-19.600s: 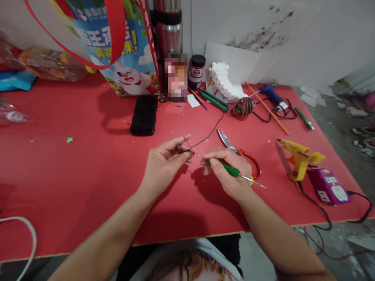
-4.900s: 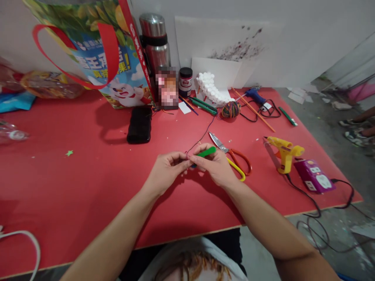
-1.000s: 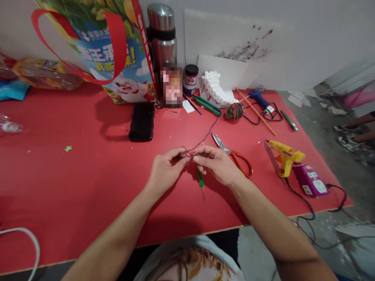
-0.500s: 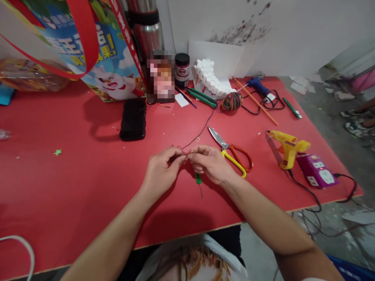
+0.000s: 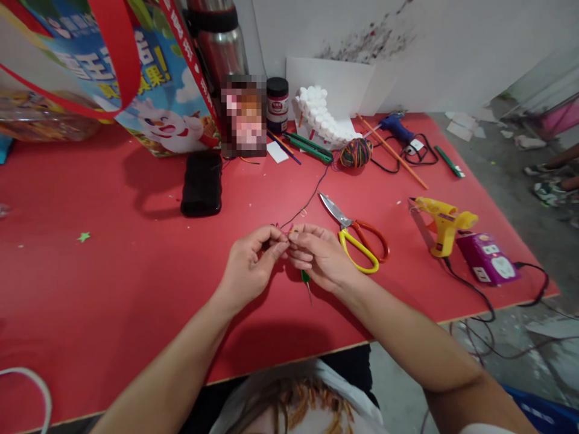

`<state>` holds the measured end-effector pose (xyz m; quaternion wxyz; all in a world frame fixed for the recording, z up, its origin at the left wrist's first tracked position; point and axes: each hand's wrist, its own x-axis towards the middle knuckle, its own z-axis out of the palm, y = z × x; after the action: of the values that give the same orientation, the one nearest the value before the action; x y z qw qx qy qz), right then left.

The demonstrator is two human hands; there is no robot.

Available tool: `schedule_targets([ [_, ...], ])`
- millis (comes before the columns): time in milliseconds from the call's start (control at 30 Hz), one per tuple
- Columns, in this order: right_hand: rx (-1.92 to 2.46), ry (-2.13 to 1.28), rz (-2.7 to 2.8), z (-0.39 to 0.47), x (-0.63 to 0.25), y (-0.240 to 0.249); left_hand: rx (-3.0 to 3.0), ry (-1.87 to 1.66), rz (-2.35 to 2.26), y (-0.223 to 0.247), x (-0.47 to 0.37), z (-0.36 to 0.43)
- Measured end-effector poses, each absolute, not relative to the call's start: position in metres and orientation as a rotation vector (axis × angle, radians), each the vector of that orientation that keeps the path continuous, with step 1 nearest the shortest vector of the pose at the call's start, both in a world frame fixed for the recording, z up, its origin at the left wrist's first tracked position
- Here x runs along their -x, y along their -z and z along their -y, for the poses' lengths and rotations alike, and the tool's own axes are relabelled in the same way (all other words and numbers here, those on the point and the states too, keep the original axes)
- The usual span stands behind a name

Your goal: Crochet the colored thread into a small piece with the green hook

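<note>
While a dark strand (image 5: 313, 195) runs from the yarn ball (image 5: 356, 153) beyond, a person's left hand (image 5: 248, 260) and right hand (image 5: 320, 254) pinch a small yarn piece (image 5: 291, 229) between their fingertips.

From my end I count two hands, a left hand (image 5: 249, 260) and a right hand (image 5: 320, 256), and one tabletop (image 5: 136, 313). I make it two glue guns: one yellow glue gun (image 5: 446, 224) and one blue glue gun (image 5: 398, 128). I also count one each of these: ball of yarn (image 5: 356, 153), pair of scissors (image 5: 347, 224), green-handled tool (image 5: 305, 276), lidded jar (image 5: 277, 105), steel flask (image 5: 223, 51), carrier bag (image 5: 151, 117), black case (image 5: 201, 184), purple box (image 5: 487, 259) and green star (image 5: 84, 237).
</note>
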<state>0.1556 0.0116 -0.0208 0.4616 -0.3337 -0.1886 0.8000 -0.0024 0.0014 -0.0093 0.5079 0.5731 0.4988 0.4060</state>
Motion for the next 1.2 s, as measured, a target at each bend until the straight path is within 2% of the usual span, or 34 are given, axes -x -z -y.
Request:
schedule_targets([
  [500,0.841,-1.979,0.567,-0.018,-0.173,0.026,-0.828,-1.039,-1.147,0.021,0.004,-0.011],
  [800,0.89,-1.938,0.708,-0.015,-0.172,0.027,-0.978,-1.036,-1.208,0.019,0.0,-0.007],
  [1200,0.999,-1.647,1.038,-0.013,-0.177,0.03,-1.033,-1.028,-1.314,0.012,0.0,-0.004],
])
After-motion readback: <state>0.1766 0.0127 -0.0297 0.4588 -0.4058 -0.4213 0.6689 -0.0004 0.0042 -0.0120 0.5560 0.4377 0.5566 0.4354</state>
